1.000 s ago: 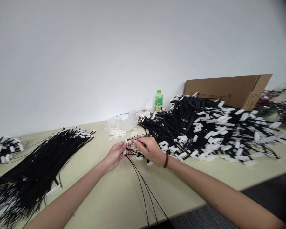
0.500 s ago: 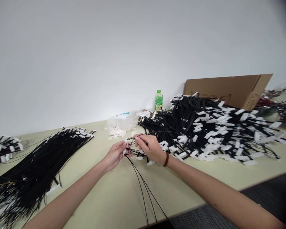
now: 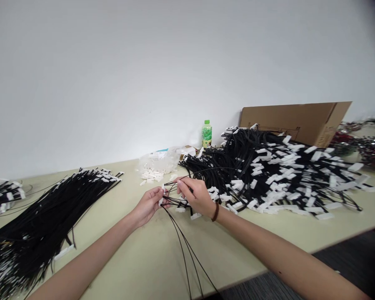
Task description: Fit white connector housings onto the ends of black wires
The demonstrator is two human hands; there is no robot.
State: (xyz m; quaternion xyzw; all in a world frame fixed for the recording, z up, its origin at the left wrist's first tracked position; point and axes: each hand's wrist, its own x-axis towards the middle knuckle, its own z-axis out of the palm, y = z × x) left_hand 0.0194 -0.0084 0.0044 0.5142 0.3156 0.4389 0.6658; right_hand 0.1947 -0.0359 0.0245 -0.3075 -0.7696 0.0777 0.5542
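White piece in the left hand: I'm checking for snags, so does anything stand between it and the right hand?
Yes: thin black wires cross the gap between the right hand and the white piece. Nothing else visible stands there.

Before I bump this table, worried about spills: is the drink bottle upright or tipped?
Upright: the drink bottle stands vertical, its green cap on top.
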